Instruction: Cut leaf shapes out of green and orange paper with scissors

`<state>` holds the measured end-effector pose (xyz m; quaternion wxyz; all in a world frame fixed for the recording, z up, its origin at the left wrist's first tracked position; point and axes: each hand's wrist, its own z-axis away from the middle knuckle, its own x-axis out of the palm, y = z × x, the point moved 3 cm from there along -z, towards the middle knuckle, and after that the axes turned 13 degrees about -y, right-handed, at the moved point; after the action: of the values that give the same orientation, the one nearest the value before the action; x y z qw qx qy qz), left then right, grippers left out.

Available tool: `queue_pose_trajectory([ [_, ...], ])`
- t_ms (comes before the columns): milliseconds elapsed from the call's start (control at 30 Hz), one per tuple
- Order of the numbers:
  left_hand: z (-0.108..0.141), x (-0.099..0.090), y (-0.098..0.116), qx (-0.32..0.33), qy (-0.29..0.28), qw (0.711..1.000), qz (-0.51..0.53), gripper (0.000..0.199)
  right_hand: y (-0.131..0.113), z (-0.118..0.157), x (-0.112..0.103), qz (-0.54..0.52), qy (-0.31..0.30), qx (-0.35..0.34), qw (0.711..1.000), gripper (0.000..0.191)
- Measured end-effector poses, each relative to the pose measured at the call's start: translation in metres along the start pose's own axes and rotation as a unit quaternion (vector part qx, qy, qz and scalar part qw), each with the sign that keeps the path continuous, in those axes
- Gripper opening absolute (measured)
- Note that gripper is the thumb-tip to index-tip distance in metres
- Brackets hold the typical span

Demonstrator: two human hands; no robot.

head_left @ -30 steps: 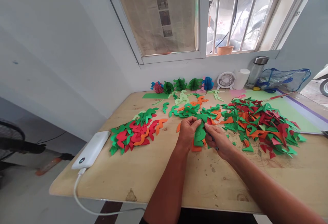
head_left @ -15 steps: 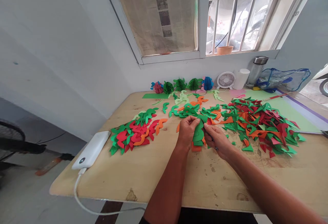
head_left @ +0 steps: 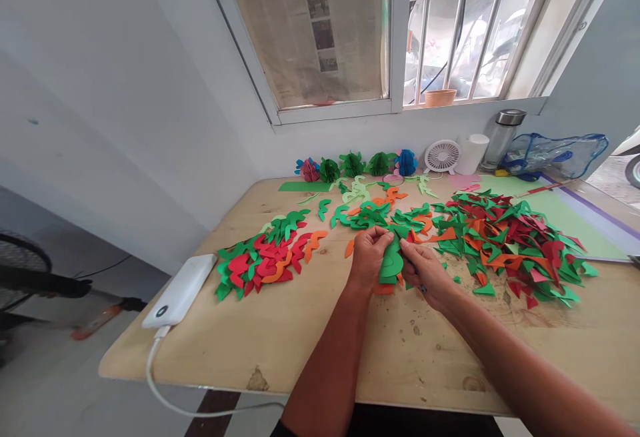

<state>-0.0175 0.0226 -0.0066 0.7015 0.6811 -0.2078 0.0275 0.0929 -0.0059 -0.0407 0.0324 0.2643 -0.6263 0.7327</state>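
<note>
My left hand is closed, pinching a green paper strip between thumb and fingers above the middle of the table. A curved line shows on the paper. My right hand is closed at the strip's right edge around dark-handled scissors, mostly hidden by the fingers. Below the strip, an orange paper piece pokes out. Just beyond my hands lie green cut-out leaf shapes, with some orange ones among them.
A heap of green, red and orange scraps lies to the right. Wavy cut-outs are piled left, near a white power bank with a cable. Honeycomb paper figures, a small fan and a glass bottle line the wall.
The green strip has turned slightly between my hands, and less of the orange piece beneath it shows. Both hands keep nearly the same place and hold.
</note>
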Motion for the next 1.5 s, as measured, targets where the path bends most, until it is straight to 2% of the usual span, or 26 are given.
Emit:
queue_pose_trajectory([
  [633,0.0013,0.0002,0.0001,-0.008,-0.014,0.999,-0.028,0.02,-0.001,0.001,-0.0017,0.003,0.017,0.001,1.0,0.055],
  [933,-0.0006,-0.0019,-0.0013,0.005,-0.004,0.999,-0.034,0.02,-0.0009,0.0011,-0.0004,0.034,-0.002,0.002,0.999,0.052],
  [1500,0.0016,-0.0003,0.0008,-0.001,-0.022,1.0,-0.014,0.019,-0.0009,0.0008,0.0009,0.018,-0.005,-0.003,1.0,0.052],
])
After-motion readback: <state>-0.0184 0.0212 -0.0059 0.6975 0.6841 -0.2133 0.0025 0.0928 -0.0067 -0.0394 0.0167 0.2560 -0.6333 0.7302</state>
